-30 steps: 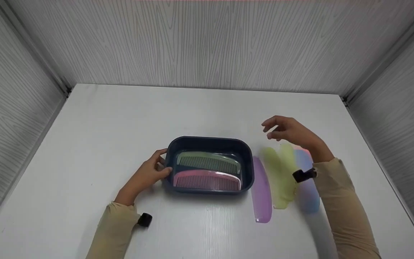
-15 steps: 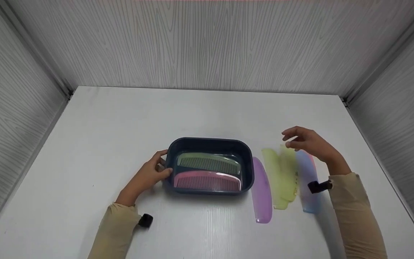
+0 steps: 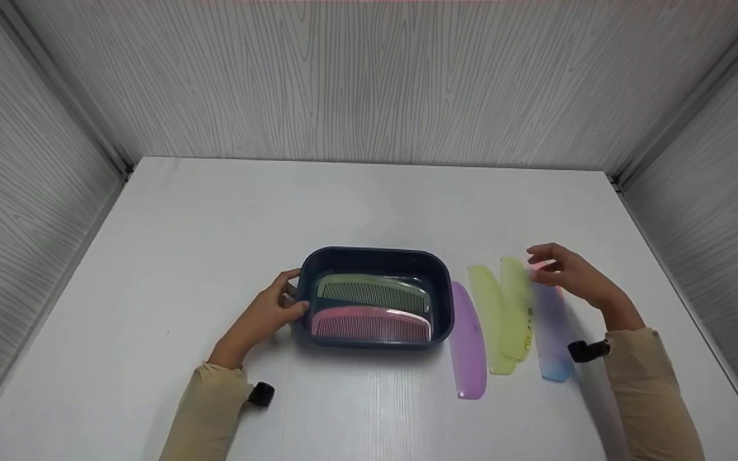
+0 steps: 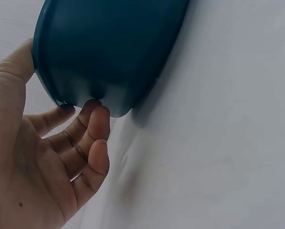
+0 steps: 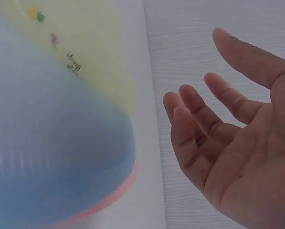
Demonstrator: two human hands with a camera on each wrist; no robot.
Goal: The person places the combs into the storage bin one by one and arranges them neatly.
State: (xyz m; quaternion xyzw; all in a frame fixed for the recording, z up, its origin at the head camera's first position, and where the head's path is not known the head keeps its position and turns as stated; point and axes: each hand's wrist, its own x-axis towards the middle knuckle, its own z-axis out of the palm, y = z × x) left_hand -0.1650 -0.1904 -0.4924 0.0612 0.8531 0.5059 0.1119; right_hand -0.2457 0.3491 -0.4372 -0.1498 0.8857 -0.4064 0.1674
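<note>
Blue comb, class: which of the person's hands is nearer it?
Right. The right hand is by the far end of the blue comb; the left hand holds the left end of the dark tub, farther off.

Loosely curled right hand (image 5: 237, 148), blue comb (image 5: 61, 129) (pink edge (image 5: 117, 192) showing), yellow comb (image 5: 97, 52)

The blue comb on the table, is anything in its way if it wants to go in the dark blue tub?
Yes, two yellow combs and a purple comb lie between the blue comb and the tub. They lie flat, so lifting it over them should probably work. The tub's top is open.
</note>
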